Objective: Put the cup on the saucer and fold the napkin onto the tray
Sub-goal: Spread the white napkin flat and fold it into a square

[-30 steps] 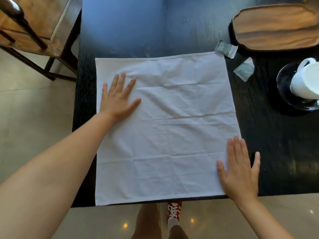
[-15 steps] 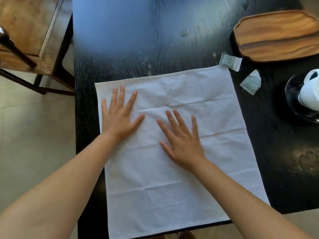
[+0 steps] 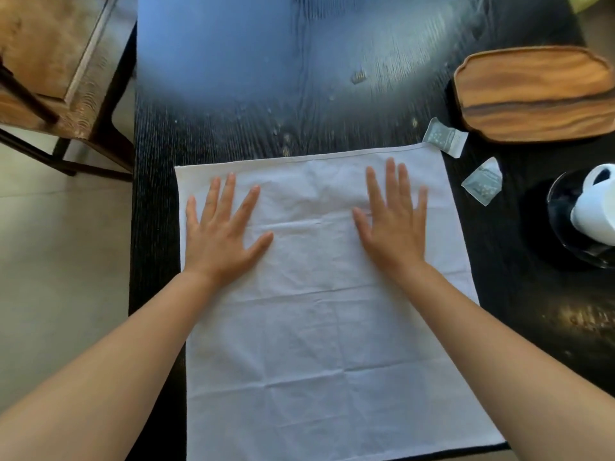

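Since half a second ago, right hand (image 3: 394,224) has slid from the cloth's middle out toward its far right part, while left hand (image 3: 221,232) stays flat near the left edge. Both grips are spread, fingers straight, pressing the white square cloth napkin (image 3: 319,327) onto the black wooden counter (image 3: 299,94). It lies unfolded, not yet on the oval wooden tray (image 3: 535,94) at far right. The white ceramic cup (image 3: 595,211) already sits on the dark glass saucer (image 3: 562,207). Uneven smoothing could skew my fold; a sweeping right arm might knock the cup.
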The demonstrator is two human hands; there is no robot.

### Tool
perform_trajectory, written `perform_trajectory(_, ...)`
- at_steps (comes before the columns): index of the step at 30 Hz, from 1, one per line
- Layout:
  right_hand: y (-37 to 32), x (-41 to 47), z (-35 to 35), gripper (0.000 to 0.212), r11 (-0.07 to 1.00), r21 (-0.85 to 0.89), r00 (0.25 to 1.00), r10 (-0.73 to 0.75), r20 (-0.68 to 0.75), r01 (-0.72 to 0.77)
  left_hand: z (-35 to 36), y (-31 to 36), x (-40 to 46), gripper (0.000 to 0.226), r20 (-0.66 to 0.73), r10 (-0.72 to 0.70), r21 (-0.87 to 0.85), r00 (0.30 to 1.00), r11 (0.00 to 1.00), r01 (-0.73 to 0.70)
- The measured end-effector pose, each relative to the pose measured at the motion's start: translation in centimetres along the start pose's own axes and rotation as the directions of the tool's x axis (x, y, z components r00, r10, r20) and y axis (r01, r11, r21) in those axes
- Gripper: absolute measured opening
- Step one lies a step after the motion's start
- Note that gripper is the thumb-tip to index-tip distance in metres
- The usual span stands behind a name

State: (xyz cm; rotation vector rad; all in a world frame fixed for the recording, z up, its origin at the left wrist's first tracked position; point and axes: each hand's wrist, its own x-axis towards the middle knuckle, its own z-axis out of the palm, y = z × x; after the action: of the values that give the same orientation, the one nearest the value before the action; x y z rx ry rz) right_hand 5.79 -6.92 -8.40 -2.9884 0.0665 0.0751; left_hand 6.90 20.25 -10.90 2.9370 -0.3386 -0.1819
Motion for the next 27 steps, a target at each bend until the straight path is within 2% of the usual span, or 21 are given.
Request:
perform_trajectory(2,-3.7,1.4,1.0,0.062,0.966,-0.002,0.961,-0.256,0.104,0.258,0.1,0.0,0.0,0.076,-0.009,-0.005,0.002,1.0,1.0,0.005)
perform_trajectory(4,-4.5,2.5,1.8,0.061,0.941,-0.018,0.927,-0.33,0.18,0.338,0.0,0.0,0.0,0.076,-0.015,-0.009,-0.005,1.0,1.0,0.009)
perform_trajectory(6,-2.3,3.6,1.6,0.063,0.952,-0.03,0.939,-0.296,0.173,0.305,0.0,0.0,0.0,0.076,-0.013,-0.005,-0.005,1.0,1.0,0.005)
perform_trajectory(9,3.5,4.8,0.3,0.066,0.988,-0.026,0.982,-0.15,0.117,0.154,0.0,0.0,-0.1,0.076,-0.019,-0.005,-0.012,1.0,1.0,0.004)
perform_trajectory(11,6.9,5.0,-0.7,0.067,0.993,-0.057,0.987,-0.1,0.124,0.108,-0.1,0.0,0.0,0.076,-0.021,-0.006,-0.016,1.0,1.0,0.006)
perform_trajectory(16,8.5,4.6,-1.5,0.067,0.981,-0.133,0.985,-0.124,0.121,0.14,-0.4,0.1,-0.1,0.078,0.018,-0.016,-0.002,1.0,1.0,0.016)
perform_trajectory(20,6.8,1.7,-2.1,0.064,0.98,-0.09,0.983,-0.173,0.061,0.178,-1.2,0.9,-0.6,0.08,0.082,-0.032,-0.005,0.996,0.999,0.032)
perform_trajectory(24,5.8,-4.7,-3.1,0.063,0.952,-0.049,0.949,-0.296,0.109,0.303,-1.7,4.2,-6.0,0.071,0.02,0.083,-0.119,0.996,0.99,-0.08)
perform_trajectory(27,5.8,-10.4,-4.2,0.06,0.93,0.03,0.919,-0.368,0.138,0.367,-1.7,7.3,-12.1,0.067,0.02,0.071,-0.208,0.997,0.976,-0.066)
